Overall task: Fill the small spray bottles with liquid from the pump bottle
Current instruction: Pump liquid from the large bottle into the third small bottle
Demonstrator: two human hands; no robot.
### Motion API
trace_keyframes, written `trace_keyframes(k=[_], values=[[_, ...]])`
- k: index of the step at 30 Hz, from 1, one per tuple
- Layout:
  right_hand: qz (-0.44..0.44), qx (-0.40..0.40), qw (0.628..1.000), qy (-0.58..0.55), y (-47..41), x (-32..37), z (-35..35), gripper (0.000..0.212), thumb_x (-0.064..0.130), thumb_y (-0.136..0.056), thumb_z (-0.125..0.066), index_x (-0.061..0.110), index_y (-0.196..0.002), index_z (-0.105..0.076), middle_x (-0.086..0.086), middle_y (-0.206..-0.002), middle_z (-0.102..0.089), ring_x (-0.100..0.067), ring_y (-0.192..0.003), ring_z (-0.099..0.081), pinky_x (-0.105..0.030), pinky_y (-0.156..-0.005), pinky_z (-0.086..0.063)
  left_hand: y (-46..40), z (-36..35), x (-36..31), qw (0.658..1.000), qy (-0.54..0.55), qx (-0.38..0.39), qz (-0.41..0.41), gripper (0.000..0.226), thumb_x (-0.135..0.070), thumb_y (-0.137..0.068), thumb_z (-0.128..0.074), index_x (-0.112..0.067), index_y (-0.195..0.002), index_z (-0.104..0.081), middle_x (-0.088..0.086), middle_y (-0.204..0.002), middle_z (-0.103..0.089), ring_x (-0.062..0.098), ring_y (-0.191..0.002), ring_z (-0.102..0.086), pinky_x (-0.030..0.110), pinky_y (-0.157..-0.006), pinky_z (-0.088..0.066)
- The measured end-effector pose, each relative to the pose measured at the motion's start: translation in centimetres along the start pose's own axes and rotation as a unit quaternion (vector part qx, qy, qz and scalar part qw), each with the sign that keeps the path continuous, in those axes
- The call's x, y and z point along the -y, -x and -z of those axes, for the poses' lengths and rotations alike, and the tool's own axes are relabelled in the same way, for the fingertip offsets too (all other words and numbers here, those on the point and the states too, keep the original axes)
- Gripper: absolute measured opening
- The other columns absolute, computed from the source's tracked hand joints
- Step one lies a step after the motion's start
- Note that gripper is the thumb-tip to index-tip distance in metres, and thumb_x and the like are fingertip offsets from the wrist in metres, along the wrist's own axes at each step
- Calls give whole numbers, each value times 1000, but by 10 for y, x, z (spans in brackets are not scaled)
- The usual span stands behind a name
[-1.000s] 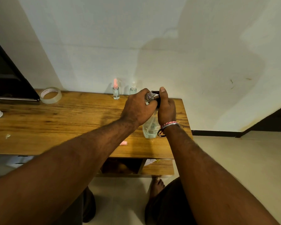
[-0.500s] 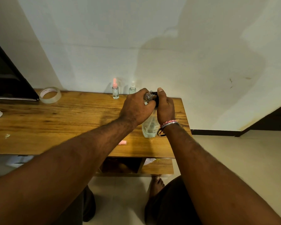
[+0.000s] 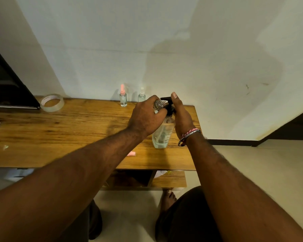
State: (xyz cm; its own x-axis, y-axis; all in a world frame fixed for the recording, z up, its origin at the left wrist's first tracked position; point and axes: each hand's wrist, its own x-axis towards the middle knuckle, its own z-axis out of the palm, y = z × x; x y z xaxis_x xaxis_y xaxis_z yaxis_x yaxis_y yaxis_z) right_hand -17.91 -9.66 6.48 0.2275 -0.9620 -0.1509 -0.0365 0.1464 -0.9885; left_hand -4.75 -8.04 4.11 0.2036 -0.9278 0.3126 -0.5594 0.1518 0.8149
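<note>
— Left hand (image 3: 147, 117) first: what's it doing?

— Its fingers are curled round a small open bottle (image 3: 158, 104), threaded neck tipped toward the spout of the black pump head (image 3: 167, 100). The mouth sits just beside the spout; whether it is truly under it I cannot tell.

— And the right hand (image 3: 181, 119)?

— It wraps the neck of the pump bottle (image 3: 163, 135), thumb raised alongside the pump head. The bottle stands upright on the wooden table (image 3: 59, 133), near its right edge.

— So what could go wrong?

— As I judge it, mostly aim. That mouth is narrow, and if the spout is off by a little, a press sends liquid down the left fingers and onto the wood. A hard, quick press could also squirt past the opening.

— Anything about the big bottle itself?

— It looks rather low on liquid, so it is light. Pushing down off-centre might tip or slide it toward the table's edge.

— The other little bottles?

— Two stand capped at the back by the wall, one with a pink top (image 3: 123, 96), one with a white top (image 3: 141, 95), well apart from the hands. A small pink cap (image 3: 131, 154) lies near the front edge; a sweeping forearm could knock it to the floor.
</note>
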Motion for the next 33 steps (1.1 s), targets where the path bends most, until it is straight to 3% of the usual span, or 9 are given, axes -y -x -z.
trace_keyframes(k=[6,10,14,19,24,27,30,33], values=[[13,-7,1000,-11,-3,-7,1,44,71,-87,-49,42,-87,-82,1,-99,-80,-24,-109,-71,-58,-110,-46,3,-1,-1,1000,18,-7,9,20,-29,-89,-64,-16,-103,-69,-7,-81,-73,14,-72,-69,38,-63,-60],[9,-35,999,1,-3,-7,-3,46,79,-78,-52,44,-81,-81,3,-94,-80,-22,-104,-72,-53,-107,-50,1,1,-4,1000,18,5,1,23,-33,-87,-62,-20,-104,-68,-9,-83,-73,14,-74,-70,38,-66,-61],[13,-49,999,-4,-4,-10,-5,50,57,-102,-47,43,-69,-80,10,-80,-78,-12,-91,-71,-41,-98,-53,0,1,-6,1000,21,6,-4,21,-30,-88,-63,-18,-105,-68,-7,-83,-73,14,-74,-70,42,-66,-61],[33,-72,997,12,-8,-13,-9,48,58,-96,-46,27,-81,-79,4,-83,-79,-9,-84,-71,-29,-79,-52,2,-1,-6,1000,27,4,9,30,-34,-86,-61,-16,-109,-69,-7,-87,-74,11,-77,-70,38,-68,-63],[48,-90,995,4,-12,-17,-8,46,40,-107,-43,22,-81,-77,4,-79,-77,-4,-75,-69,-29,-75,-50,4,-3,-4,1000,20,1,10,28,-35,-85,-60,-17,-106,-69,-8,-85,-73,12,-76,-70,39,-67,-63],[44,-82,996,9,-11,-16,-8,45,49,-104,-45,24,-85,-77,4,-82,-77,-5,-80,-70,-28,-77,-51,3,-2,-5,1000,24,8,3,27,-33,-87,-61,-17,-107,-69,-7,-86,-73,12,-76,-70,38,-67,-62],[44,-77,996,7,-10,-16,-11,53,63,-90,-45,23,-89,-78,-5,-90,-79,-17,-90,-73,-32,-83,-55,0,-1,-4,1000,29,7,-2,20,-29,-90,-63,-17,-105,-69,-7,-85,-73,10,-75,-69,37,-68,-62],[44,-78,996,11,-8,-16,-12,55,66,-90,-45,22,-90,-79,-7,-92,-80,-16,-89,-74,-28,-80,-54,-1,0,-3,999,31,8,4,20,-30,-89,-62,-18,-104,-69,-8,-85,-73,10,-77,-70,36,-68,-61]])
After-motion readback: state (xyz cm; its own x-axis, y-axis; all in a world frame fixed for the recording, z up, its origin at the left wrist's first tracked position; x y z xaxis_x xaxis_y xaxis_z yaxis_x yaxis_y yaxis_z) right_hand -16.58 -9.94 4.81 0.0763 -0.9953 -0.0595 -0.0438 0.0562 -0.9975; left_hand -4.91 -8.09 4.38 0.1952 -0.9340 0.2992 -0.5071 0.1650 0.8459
